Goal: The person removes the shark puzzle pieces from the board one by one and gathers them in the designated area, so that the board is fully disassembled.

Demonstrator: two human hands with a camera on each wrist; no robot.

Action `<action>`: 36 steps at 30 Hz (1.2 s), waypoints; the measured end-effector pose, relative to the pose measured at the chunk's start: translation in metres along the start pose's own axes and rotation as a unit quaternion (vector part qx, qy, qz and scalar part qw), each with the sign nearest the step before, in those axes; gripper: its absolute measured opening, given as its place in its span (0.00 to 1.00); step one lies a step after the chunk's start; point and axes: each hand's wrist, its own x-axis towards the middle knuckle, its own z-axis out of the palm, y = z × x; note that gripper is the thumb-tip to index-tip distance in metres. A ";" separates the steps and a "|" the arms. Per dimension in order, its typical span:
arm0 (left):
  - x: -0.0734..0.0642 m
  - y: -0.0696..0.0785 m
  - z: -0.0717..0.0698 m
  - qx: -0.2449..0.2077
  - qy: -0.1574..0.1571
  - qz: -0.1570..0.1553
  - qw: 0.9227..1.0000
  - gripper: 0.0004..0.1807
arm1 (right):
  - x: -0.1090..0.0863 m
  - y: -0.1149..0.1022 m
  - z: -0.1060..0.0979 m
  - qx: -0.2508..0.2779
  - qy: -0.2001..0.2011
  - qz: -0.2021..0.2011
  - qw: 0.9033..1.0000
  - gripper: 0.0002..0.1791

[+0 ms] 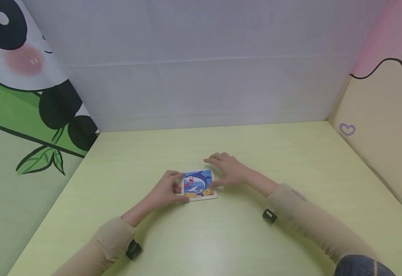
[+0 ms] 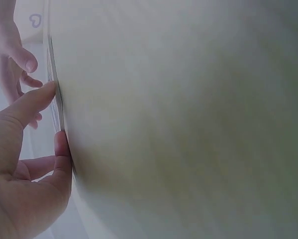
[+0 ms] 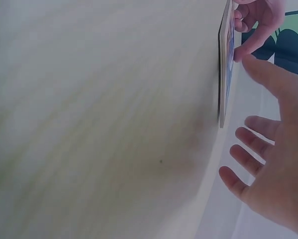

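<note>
A small flat picture board (image 1: 198,184) with a white border and a cartoon shark on blue lies on the table. My left hand (image 1: 164,189) holds it at its left side, thumb at the near left corner and fingers along the left edge. Seen from the left wrist, the thumb and a fingertip meet the board's thin edge (image 2: 57,99). My right hand (image 1: 232,170) hovers at the right side with its fingers spread, the thumb overlapping the board's right edge in the head view. In the right wrist view, those fingers (image 3: 253,142) are apart and hold nothing.
The pale yellow-green table (image 1: 201,237) meets a white cloth wall (image 1: 201,88) at the back. A panel with a cartoon panda (image 1: 18,73) stands on the left, a beige and pink one (image 1: 380,134) on the right. Dark devices (image 1: 269,216) sit at both wrists.
</note>
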 end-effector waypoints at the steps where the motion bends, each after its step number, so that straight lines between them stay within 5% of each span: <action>1: 0.000 0.000 0.000 0.000 0.000 0.001 1.000 0.50 | 0.000 -0.001 0.000 0.002 0.000 -0.001 1.000 0.46; 10: 0.002 0.002 0.001 0.000 -0.004 0.012 1.000 0.50 | 0.006 -0.004 0.003 0.001 -0.020 0.006 1.000 0.34; 22: 0.003 -0.002 -0.004 -0.004 -0.020 0.015 1.000 0.50 | 0.019 -0.014 -0.003 0.011 -0.078 0.040 0.996 0.30; 36: 0.003 -0.008 -0.007 -0.025 -0.029 0.022 0.999 0.48 | 0.023 -0.025 -0.009 0.011 -0.095 0.073 0.993 0.31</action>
